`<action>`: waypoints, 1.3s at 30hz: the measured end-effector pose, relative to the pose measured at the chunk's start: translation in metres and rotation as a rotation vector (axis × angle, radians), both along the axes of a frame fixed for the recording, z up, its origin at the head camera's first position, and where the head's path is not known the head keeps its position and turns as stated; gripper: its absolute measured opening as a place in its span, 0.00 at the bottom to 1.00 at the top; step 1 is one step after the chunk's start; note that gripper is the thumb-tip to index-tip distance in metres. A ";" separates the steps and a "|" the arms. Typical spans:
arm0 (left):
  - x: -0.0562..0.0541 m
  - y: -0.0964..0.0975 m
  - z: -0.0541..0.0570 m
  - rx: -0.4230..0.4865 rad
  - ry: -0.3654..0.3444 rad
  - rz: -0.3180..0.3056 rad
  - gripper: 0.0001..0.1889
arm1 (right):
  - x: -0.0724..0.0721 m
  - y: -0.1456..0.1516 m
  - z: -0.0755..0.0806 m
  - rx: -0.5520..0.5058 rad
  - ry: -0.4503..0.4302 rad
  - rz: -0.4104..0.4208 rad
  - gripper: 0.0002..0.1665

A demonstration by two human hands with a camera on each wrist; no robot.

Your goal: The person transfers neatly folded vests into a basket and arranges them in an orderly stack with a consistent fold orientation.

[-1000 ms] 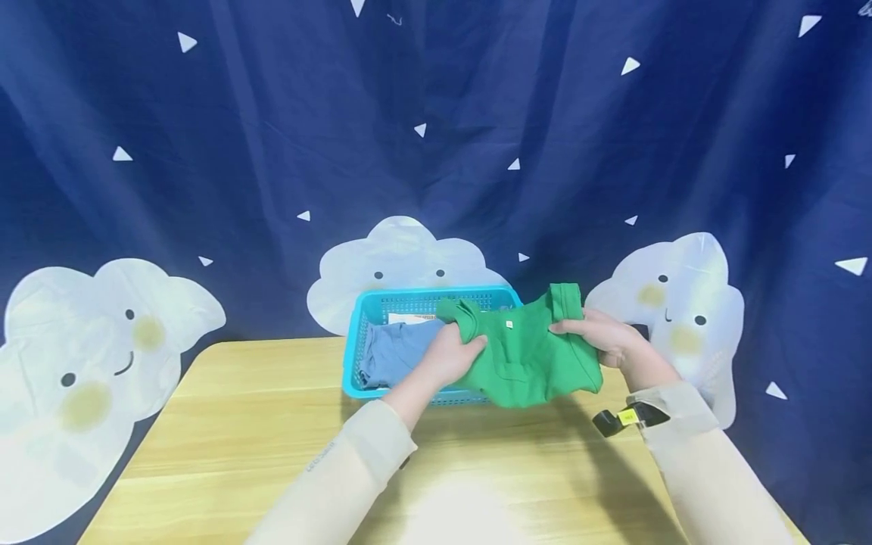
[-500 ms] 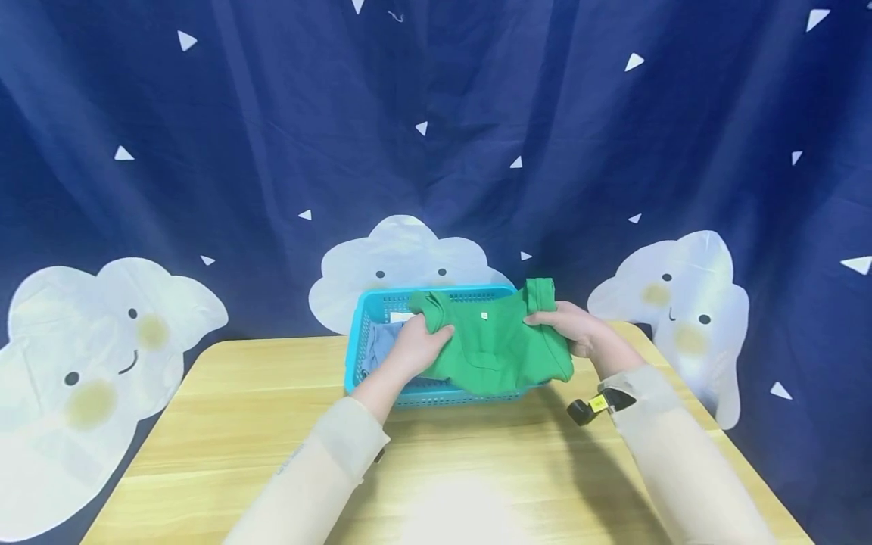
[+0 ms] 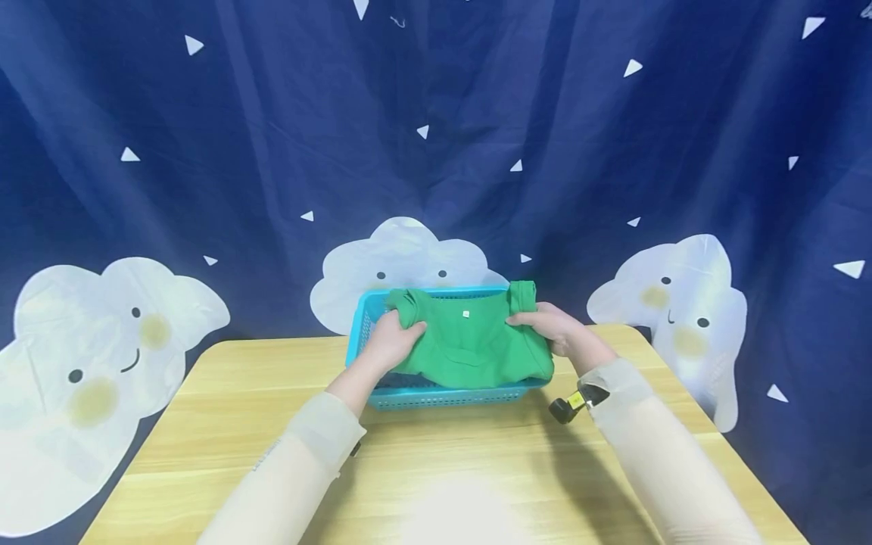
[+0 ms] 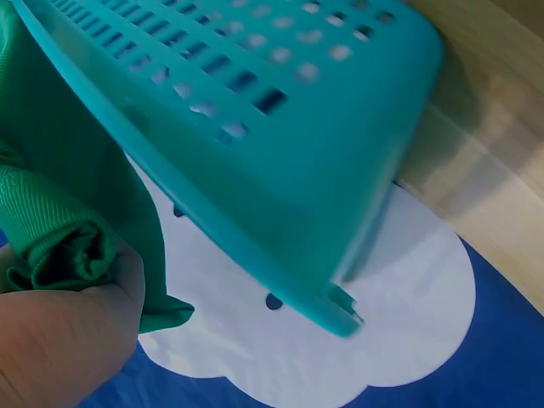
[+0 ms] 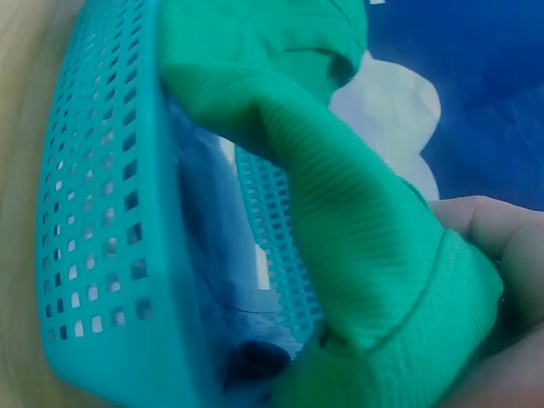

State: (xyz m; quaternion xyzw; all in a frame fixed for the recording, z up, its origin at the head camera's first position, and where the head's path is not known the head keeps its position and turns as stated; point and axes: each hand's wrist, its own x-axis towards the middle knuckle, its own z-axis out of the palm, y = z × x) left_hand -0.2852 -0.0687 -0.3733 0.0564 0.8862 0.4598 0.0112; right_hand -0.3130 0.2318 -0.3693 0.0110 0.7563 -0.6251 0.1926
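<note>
A folded green shirt [image 3: 477, 344] with a small white label hangs over the turquoise basket [image 3: 443, 400], covering most of its opening. My left hand [image 3: 395, 341] pinches the shirt's left end, thumb on top, above the basket's left side. Gripping the opposite end is my right hand [image 3: 555, 329], just past the basket's right rim. In the right wrist view, a folded blue cloth piece [image 5: 217, 221] lies inside the basket under the shirt. The left wrist view shows a rolled ribbed edge of the green shirt [image 4: 64, 229] beside my left thumb.
The basket stands at the back of a light wooden table [image 3: 272, 424]. Behind it hangs a dark blue curtain [image 3: 341, 113] printed with white clouds and triangles. A black wrist device [image 3: 568, 405] sits on my right cuff.
Both hands have carried the green shirt leftward, from the basket's right part to over its middle. The blue cloth and white patch seen earlier in the head view are now mostly covered.
</note>
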 end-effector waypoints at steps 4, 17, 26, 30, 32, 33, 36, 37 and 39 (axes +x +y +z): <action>-0.005 -0.009 -0.003 -0.027 0.022 0.008 0.22 | -0.005 -0.006 -0.002 0.057 0.018 -0.002 0.29; -0.019 -0.025 -0.025 -0.123 0.092 -0.017 0.12 | -0.016 -0.015 -0.011 0.317 0.101 -0.035 0.36; -0.022 -0.032 -0.037 -0.175 0.055 0.040 0.27 | -0.022 -0.022 -0.020 0.409 0.151 -0.073 0.35; -0.023 -0.033 -0.041 -0.199 0.028 0.074 0.34 | -0.024 -0.024 -0.027 0.444 0.178 -0.090 0.33; -0.023 -0.033 -0.042 -0.194 0.022 0.094 0.34 | -0.025 -0.026 -0.030 0.462 0.191 -0.103 0.33; -0.023 -0.033 -0.043 -0.193 0.024 0.106 0.34 | -0.026 -0.026 -0.031 0.470 0.196 -0.110 0.34; -0.023 -0.033 -0.045 -0.192 0.042 0.138 0.33 | -0.027 -0.027 -0.035 0.496 0.212 -0.122 0.39; -0.023 -0.033 -0.046 -0.193 0.049 0.147 0.32 | -0.027 -0.028 -0.036 0.501 0.215 -0.125 0.40; -0.023 -0.033 -0.049 -0.199 0.062 0.165 0.31 | -0.028 -0.029 -0.038 0.523 0.223 -0.127 0.44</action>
